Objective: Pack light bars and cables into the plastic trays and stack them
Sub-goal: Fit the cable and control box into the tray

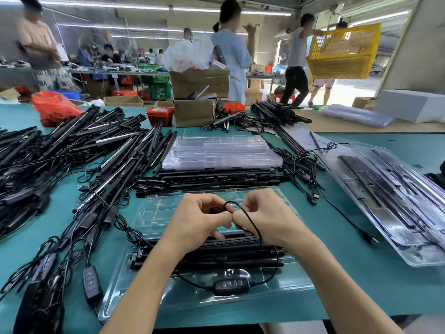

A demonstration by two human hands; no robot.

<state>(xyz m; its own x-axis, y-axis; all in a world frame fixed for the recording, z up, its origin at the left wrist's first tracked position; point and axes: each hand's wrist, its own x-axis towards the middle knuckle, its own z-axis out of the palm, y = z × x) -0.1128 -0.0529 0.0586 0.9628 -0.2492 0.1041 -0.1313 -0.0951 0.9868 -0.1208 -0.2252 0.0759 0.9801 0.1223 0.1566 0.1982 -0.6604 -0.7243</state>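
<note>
— Left hand (199, 220) and right hand (262, 215): what are they doing?
— Both meet at the frame's centre, fingers curled, pinching a thin black cable (250, 221) that loops between them.
— And where does it lead?
— Down to a black inline button controller (231, 286) lying in the clear moulded plastic tray (134, 280) at lower centre, beside black light bars (216, 255) seated there.
— Anything else on the teal surface (356, 268)?
— A stack of empty clear trays (219, 150) at upper centre; a filled tray (395, 203) at right.
</note>
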